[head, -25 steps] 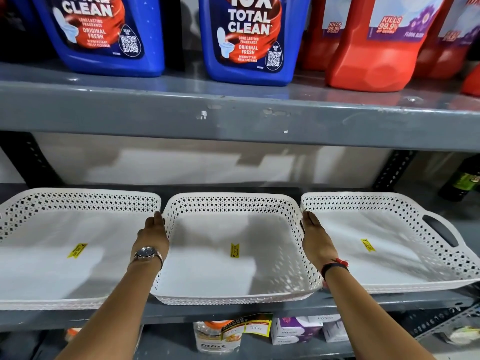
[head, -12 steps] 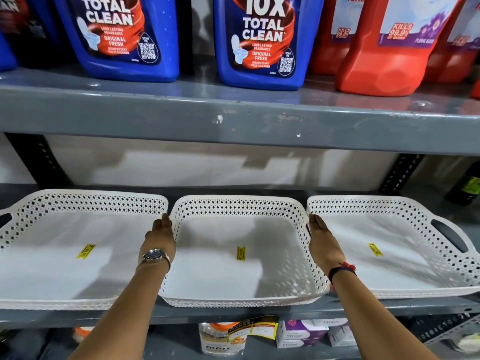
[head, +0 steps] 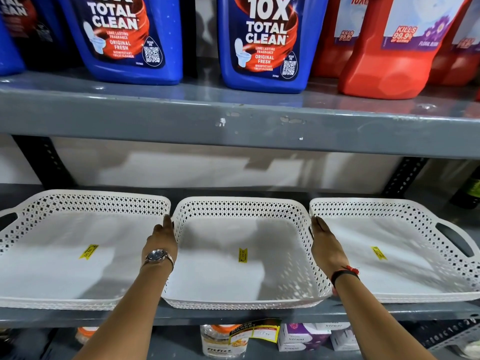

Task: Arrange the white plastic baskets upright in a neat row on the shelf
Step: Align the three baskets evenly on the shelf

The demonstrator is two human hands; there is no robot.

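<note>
We had three white baskets standing upright in a row along the front edge of the grey shelf (head: 233, 314). The middle basket (head: 241, 281) sat between the left basket (head: 52, 268) and the right basket (head: 402, 276), its front rim slightly overhanging the shelf's front edge. Our left hand (head: 162, 236) lay flat, fingers extended, against the middle basket's left wall, in the narrow gap beside the left basket; a wristwatch (head: 156, 256) showed on that wrist. Our right hand (head: 324, 242) pressed flat against the middle basket's right wall, just beside the right basket, with a dark band (head: 344, 275) and red thread at the wrist. Neither hand was closed around anything; both palms simply bracketed the middle basket. Each basket carried a small yellow price sticker (head: 242, 255) on its floor. On the upper shelf (head: 233, 131) stood blue cleaner bottles (head: 265, 42) and red bottles (head: 389, 55).
</note>
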